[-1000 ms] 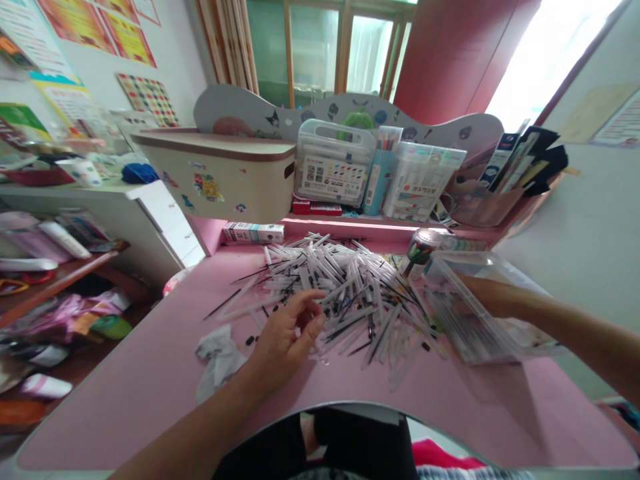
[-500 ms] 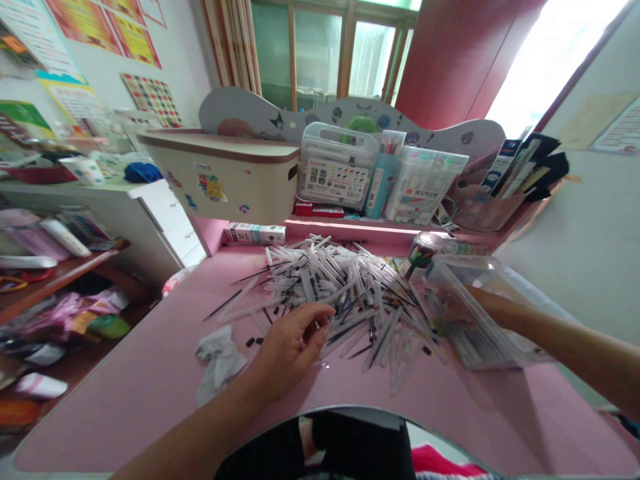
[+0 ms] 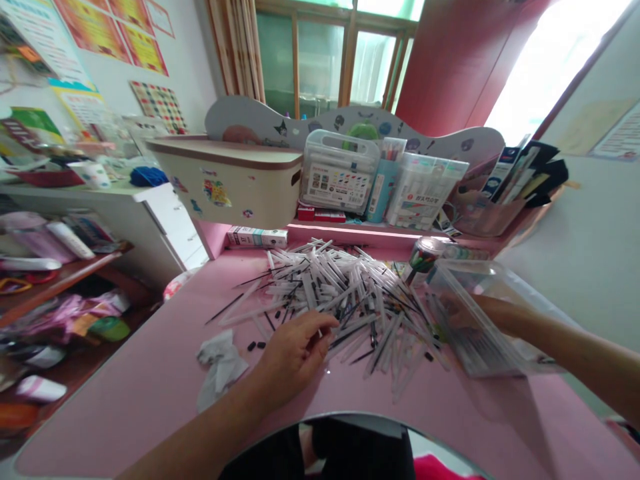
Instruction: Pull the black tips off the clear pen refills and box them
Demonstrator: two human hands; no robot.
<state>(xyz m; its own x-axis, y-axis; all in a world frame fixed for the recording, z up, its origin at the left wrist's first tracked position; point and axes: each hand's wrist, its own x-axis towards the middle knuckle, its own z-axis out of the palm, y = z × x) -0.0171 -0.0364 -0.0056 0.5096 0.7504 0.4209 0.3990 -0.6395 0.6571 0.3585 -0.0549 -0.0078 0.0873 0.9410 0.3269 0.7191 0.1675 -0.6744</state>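
Note:
A big heap of clear pen barrels and black refills (image 3: 345, 293) covers the middle of the pink desk (image 3: 150, 373). My left hand (image 3: 295, 350) rests at the heap's near left edge, fingers curled and pinched on a pen from the pile. My right hand (image 3: 463, 310) reaches inside a clear plastic box (image 3: 475, 320) at the right, which holds more pens. I see that hand only through the box wall, so its fingers are unclear.
A crumpled white tissue (image 3: 220, 363) lies left of my left hand. At the back stand a cream storage box (image 3: 235, 180), marker cases (image 3: 340, 170), a small patterned tin (image 3: 423, 257) and a holder of books (image 3: 520, 177). Shelves with clutter stand at the left.
My left hand has curled its fingers down onto the heap's edge. My right hand has slid deeper into the clear box. The view has shifted slightly.

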